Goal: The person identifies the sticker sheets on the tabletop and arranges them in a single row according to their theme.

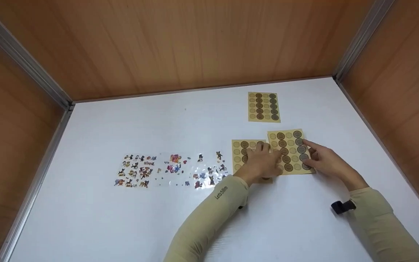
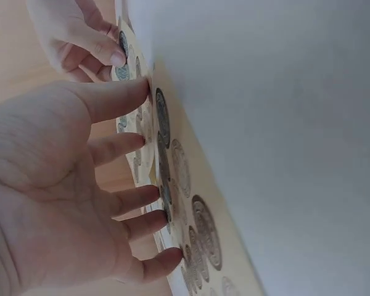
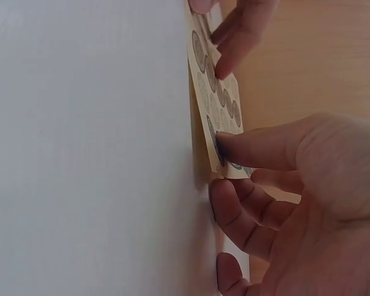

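Both hands are down on the white bench, working at two tan sticker sheets that lie side by side, right of the middle. The left hand lies flat with its fingers spread and nearly straight, the tips pressing on the near sticker sheet and reaching across onto the left edge of the tilted sticker sheet beside it. It grips nothing; it only presses. The right hand sits at the right edge of the tilted sheet. Its forefinger is stretched out with the tip on a dark round sticker near that edge, the thumb rests on the bench just beside the sheet, and the other fingers are loosely bent. From the right wrist view the sheet's edge looks lifted a little off the bench, but I cannot tell whether the thumb is under it.

The left hand covers much of the near sheet, so its lower rows are hidden. The two sheets appear to overlap or touch where the hand lies; which one is on top is hard to make out.

A third sticker sheet lies well apart, towards the back wall. To the left lies a clear sheet of small cartoon stickers, its pictures too small to read. Pale sleeves cover both forearms, and a black strap sits at the right wrist.
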`<action>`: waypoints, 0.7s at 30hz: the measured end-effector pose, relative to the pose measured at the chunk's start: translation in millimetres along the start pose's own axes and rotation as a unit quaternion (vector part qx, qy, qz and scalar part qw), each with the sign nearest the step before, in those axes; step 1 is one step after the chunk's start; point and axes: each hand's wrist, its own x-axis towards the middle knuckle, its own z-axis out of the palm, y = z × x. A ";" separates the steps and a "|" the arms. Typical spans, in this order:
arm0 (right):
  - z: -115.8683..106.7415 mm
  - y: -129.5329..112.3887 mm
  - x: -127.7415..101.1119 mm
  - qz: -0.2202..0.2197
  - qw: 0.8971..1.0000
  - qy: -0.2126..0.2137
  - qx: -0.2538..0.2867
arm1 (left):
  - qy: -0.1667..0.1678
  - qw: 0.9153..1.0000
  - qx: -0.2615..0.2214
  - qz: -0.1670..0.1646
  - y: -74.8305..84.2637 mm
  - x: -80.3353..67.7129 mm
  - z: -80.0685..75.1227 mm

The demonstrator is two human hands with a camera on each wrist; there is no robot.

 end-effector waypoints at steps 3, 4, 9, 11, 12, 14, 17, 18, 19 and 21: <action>-0.9 0.6 2.9 0.007 1.000 -0.006 0.001 | -0.025 1.000 0.014 0.000 -1.3 -1.0 -4.8; -1.5 0.9 3.8 0.010 1.000 -0.008 0.002 | -0.032 0.999 0.016 0.001 -2.0 -1.3 -6.5; -3.2 6.2 9.1 0.021 1.000 -0.011 0.016 | -0.054 0.998 0.027 0.001 -5.7 0.4 -10.5; -3.5 8.8 12.1 0.018 1.000 -0.010 0.017 | -0.059 0.998 0.033 0.000 -7.4 1.7 -10.6; -3.7 10.3 13.7 0.016 1.000 -0.011 0.015 | -0.062 0.998 0.033 -0.001 -8.2 2.2 -10.7; -4.0 12.6 16.1 0.011 1.000 -0.014 0.007 | -0.068 0.997 0.030 -0.004 -9.3 3.5 -10.4; -4.0 13.2 17.2 0.001 1.000 -0.017 -0.009 | -0.074 0.997 0.025 -0.007 -9.4 5.4 -11.5; -4.0 13.4 17.0 -0.004 1.000 -0.014 -0.016 | -0.074 0.997 0.027 -0.008 -9.0 6.2 -12.2; -4.0 12.9 16.6 -0.009 1.000 -0.012 -0.021 | -0.073 0.997 0.030 -0.008 -8.5 6.9 -13.0; -3.8 12.3 16.0 -0.021 0.999 -0.007 -0.029 | -0.072 0.997 0.039 -0.008 -7.5 7.9 -14.9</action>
